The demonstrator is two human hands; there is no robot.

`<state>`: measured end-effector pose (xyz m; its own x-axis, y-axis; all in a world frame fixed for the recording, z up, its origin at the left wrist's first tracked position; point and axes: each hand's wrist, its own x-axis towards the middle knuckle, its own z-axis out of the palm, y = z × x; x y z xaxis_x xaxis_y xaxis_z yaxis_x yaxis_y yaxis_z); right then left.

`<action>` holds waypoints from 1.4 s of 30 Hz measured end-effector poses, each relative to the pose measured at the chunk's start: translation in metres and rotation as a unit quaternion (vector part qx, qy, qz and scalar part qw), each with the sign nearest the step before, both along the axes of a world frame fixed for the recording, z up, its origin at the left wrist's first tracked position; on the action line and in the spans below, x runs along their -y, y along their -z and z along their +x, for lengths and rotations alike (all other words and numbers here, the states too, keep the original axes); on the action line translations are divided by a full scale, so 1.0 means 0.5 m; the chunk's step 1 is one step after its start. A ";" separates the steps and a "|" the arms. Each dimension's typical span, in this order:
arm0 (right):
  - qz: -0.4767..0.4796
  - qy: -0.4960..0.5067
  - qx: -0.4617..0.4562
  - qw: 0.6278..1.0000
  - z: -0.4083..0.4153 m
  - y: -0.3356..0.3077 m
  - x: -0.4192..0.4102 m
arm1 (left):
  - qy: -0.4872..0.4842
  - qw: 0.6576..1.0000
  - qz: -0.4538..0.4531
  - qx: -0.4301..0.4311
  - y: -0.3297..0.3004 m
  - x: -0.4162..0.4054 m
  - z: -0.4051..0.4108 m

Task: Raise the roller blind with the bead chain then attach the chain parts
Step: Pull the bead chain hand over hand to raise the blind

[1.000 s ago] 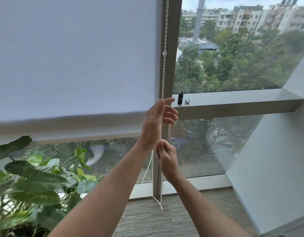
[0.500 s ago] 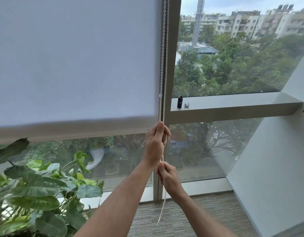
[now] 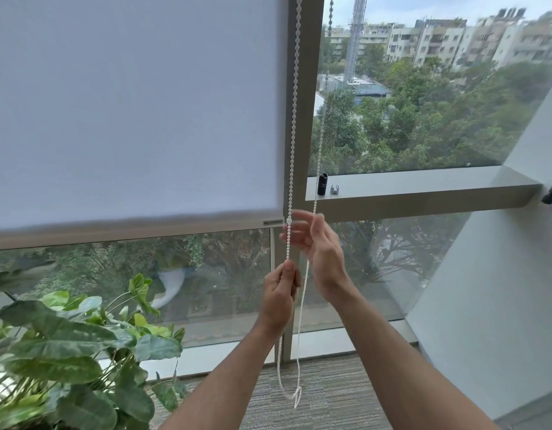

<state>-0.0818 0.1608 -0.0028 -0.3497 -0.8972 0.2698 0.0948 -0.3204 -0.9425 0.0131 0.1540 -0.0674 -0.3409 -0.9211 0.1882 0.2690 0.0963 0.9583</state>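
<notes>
The white roller blind (image 3: 138,113) covers the left window pane, and its bottom bar (image 3: 128,232) hangs at about mid-height. The white bead chain (image 3: 294,119) hangs down the window frame in two strands, with its loop's end (image 3: 296,395) dangling just above the floor. My left hand (image 3: 280,296) grips the left strand, thumb on top, below the bar's level. My right hand (image 3: 318,243) is higher and to the right. Its fingers are spread and blurred beside the left strand and hold nothing. The right strand passes by its thumb.
A leafy potted plant (image 3: 66,352) fills the lower left. On the window ledge (image 3: 423,184) stand a small black cylinder (image 3: 322,184) and a small metal piece (image 3: 335,189). A grey wall (image 3: 501,274) slants in on the right. Carpet (image 3: 330,392) lies below.
My right hand let go of the chain and rose above my left hand with its fingers spread. My left hand slid lower on the left strand. The two strands swung apart.
</notes>
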 end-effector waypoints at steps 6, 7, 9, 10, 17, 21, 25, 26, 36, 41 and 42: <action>-0.090 0.006 -0.018 0.996 0.044 -0.119 0.037 | 0.014 1.000 -0.001 0.014 0.002 -0.008 -0.010; -0.103 0.028 -0.026 0.994 0.048 -0.119 0.039 | 0.014 1.000 -0.003 0.020 0.006 -0.008 -0.012; -0.126 0.058 -0.052 0.989 0.056 -0.108 0.038 | 0.012 0.999 -0.020 0.034 0.015 -0.004 -0.012; -0.131 0.063 -0.067 0.987 0.058 -0.101 0.036 | 0.013 0.999 -0.032 0.042 0.020 0.000 -0.011; -0.135 0.095 -0.084 0.983 0.046 -0.077 0.025 | 0.024 0.977 -0.129 0.168 0.088 0.012 0.035; -0.129 0.108 -0.095 0.981 0.046 -0.075 0.022 | -0.072 0.983 -0.129 0.113 0.041 0.041 0.028; -0.113 0.101 -0.103 0.983 0.062 -0.045 0.017 | -0.104 0.983 -0.145 0.049 -0.068 0.079 0.011; -0.112 0.092 -0.098 0.985 0.067 -0.034 0.014 | -0.102 0.983 -0.151 0.026 -0.099 0.085 0.008; -0.051 0.116 -0.142 0.982 0.059 0.066 -0.009 | 0.001 0.978 -0.197 -0.073 -0.278 0.071 -0.024; -0.001 0.097 -0.166 0.981 0.059 0.148 -0.037 | 0.026 0.975 -0.201 -0.093 -0.309 0.066 -0.038; 0.014 0.090 -0.167 0.982 0.059 0.166 -0.044 | 0.028 0.977 -0.190 -0.095 -0.306 0.066 -0.040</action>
